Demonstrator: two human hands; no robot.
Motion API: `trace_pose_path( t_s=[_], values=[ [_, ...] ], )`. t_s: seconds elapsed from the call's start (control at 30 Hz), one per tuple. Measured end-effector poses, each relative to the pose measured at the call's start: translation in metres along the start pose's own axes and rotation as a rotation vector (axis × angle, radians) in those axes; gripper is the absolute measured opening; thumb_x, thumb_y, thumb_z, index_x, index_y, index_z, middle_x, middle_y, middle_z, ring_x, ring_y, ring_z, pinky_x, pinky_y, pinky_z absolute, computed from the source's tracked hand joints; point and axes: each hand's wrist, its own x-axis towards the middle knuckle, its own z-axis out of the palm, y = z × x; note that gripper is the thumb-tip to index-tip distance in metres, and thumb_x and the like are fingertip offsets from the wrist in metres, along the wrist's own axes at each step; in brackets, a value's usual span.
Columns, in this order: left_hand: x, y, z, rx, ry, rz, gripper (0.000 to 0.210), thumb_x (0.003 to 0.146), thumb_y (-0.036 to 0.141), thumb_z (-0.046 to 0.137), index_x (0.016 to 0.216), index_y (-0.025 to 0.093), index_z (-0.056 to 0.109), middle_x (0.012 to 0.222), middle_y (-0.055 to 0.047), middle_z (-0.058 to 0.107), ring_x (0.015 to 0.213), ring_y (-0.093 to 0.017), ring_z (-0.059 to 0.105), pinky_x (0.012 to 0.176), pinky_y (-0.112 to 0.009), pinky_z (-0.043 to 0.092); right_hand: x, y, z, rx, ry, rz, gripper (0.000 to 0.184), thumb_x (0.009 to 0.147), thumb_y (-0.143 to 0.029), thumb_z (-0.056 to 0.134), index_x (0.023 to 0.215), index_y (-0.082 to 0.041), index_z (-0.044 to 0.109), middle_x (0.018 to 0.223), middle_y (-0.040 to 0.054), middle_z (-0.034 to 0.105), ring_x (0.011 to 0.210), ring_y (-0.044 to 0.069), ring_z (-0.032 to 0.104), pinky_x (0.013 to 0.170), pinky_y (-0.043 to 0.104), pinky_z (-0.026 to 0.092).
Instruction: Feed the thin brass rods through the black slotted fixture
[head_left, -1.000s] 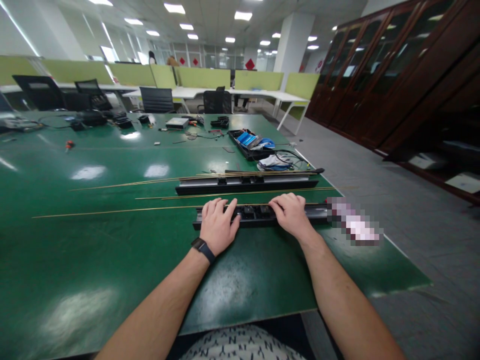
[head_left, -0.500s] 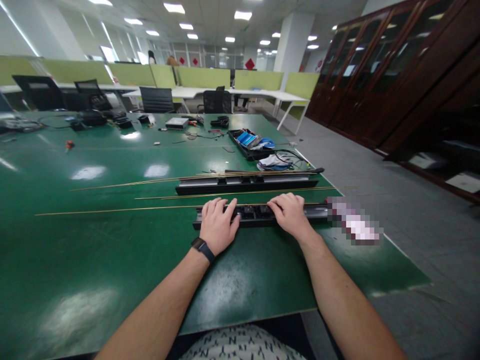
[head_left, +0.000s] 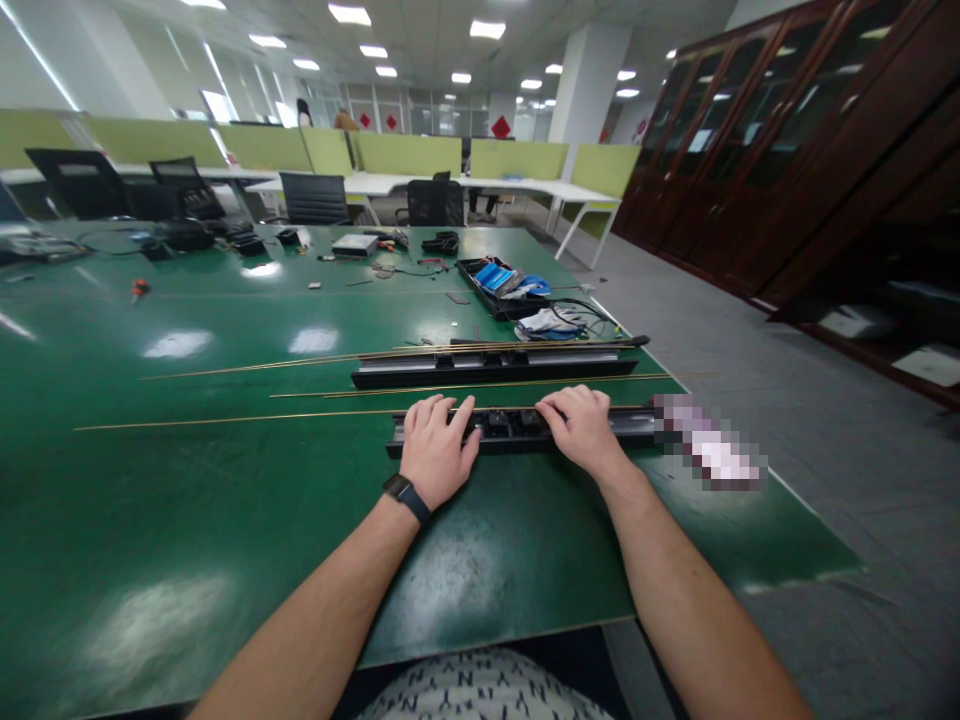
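A long black rail (head_left: 517,447) with a silver inner channel and dark blocks in its middle lies crosswise in front of me. My left hand (head_left: 437,450), wearing a dark watch, is laid across the rail's left part, fingers over its far edge and thumb toward the blocks. At the far edge right of the blocks, my right hand (head_left: 581,425) has thumb and fingers pinched on a thin brass rod (head_left: 240,420). This rod runs along the rail and sticks out far to the left. The part between my fingertips is hidden.
Behind lies a second black rail (head_left: 495,378), with more thin brass rods (head_left: 450,388) beside it. Farther back are a black tray (head_left: 491,300) of blue items and a white glove (head_left: 551,322). A blurred patch covers something (head_left: 709,445) at the right. The green table's edge (head_left: 795,500) runs along the right.
The brass rod's left end has shifted slightly to the right. Both hands and the rail look almost unmoved.
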Motion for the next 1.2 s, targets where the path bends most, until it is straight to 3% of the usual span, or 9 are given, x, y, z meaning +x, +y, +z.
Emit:
trace_pose_path(
  t_s=[1.2],
  values=[
    [0.0003,0.0009,-0.0021,0.004,-0.005,-0.003,0.047,0.099,0.040,0.052,0.141,0.022,0.060,0.130,-0.014,0.065,0.128,-0.033,0.051,0.112,-0.051,0.036,-0.0001,-0.0003,-0.0024,-0.001,-0.013,0.038,0.033,0.101,-0.045,0.051,0.085,-0.025,0.071,0.090,0.0040,0.074,0.094,0.022,0.058,0.089,0.041,0.027]
  ],
)
